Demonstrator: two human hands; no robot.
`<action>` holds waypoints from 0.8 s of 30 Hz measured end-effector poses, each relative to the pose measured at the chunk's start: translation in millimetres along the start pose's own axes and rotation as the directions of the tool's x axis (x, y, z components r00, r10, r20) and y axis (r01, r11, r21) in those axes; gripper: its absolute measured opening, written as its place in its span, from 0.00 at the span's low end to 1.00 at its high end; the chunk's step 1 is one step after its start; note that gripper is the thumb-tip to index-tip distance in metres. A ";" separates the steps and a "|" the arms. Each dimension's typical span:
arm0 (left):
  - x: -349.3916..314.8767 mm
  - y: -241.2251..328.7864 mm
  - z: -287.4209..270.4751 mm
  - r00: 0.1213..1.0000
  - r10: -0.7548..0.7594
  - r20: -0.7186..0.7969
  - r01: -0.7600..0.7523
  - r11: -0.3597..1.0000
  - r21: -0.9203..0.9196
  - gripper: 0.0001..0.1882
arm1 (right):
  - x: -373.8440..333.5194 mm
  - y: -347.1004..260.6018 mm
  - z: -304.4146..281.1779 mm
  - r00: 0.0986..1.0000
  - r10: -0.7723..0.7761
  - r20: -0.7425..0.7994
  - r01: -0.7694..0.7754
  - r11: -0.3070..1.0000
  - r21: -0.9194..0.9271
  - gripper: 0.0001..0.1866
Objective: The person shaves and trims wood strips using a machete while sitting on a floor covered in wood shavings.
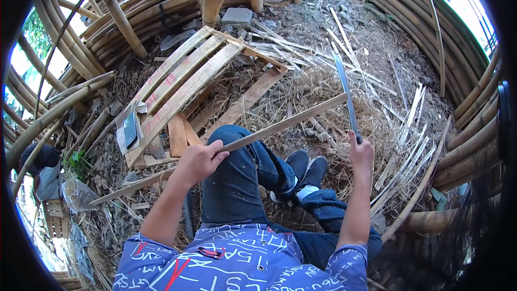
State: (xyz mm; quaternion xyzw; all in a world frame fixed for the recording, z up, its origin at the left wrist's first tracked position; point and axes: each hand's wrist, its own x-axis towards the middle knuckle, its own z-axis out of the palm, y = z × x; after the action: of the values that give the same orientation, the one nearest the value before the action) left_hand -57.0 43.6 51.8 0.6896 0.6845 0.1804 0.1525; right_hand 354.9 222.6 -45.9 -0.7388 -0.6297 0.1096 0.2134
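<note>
My left hand [198, 163] is closed around a long, flat bamboo strip [291, 117], which slants across my raised knee from lower left to upper right. In my right hand [361, 153] is the dark handle of a long-bladed knife [345, 89], its blade pointing up and away from me. The blade meets the far end of the strip, or crosses just beside it; I cannot tell if it has cut in. My left thumb lies along the strip. Both forearms reach forward from my blue patterned shirt.
A wooden slatted pallet [183, 75] stands ahead to the left, with a phone [130, 129] on its near corner. Pale bamboo slivers [412, 129] and dry shavings cover the ground around my shoes [307, 170]. Bamboo poles [431, 27] wall the place. Another person [46, 167] is at far left.
</note>
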 end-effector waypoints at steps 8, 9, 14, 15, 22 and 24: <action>-7.0 -10.6 15.3 0.988 -0.085 -0.128 0.053 0.971 -0.231 0.12 | -97.3 70.2 56.5 0.983 0.064 0.170 -0.114 0.946 0.302 0.37; -7.0 -13.6 17.8 0.985 -0.101 -0.139 0.068 0.972 -0.226 0.12 | -113.1 71.6 57.2 0.958 0.134 0.252 -0.232 0.879 0.416 0.36; -8.3 -9.5 13.8 0.985 -0.069 -0.156 0.030 0.970 -0.240 0.14 | -157.1 82.4 60.9 0.918 0.256 0.302 -0.395 0.636 0.662 0.35; -8.7 -7.3 11.6 0.982 -0.080 -0.173 0.032 0.965 -0.262 0.14 | -154.5 82.5 59.5 0.920 0.251 0.302 -0.392 0.636 0.665 0.35; -15.9 6.1 -12.9 0.936 -0.200 -0.289 0.077 0.919 -0.388 0.16 | -152.1 81.5 49.7 0.888 0.356 0.290 -0.410 0.328 0.851 0.34; -19.2 8.9 -21.4 0.927 -0.268 -0.261 0.142 0.898 -0.417 0.18 | -151.3 80.9 47.5 0.874 0.384 0.299 -0.424 0.300 0.854 0.34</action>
State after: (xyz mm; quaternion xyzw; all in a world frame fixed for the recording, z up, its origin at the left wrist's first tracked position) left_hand -58.9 23.5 74.1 0.5311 0.7196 0.4024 0.1953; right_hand 378.2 73.8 -140.8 -0.6369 -0.2676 0.4932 0.5287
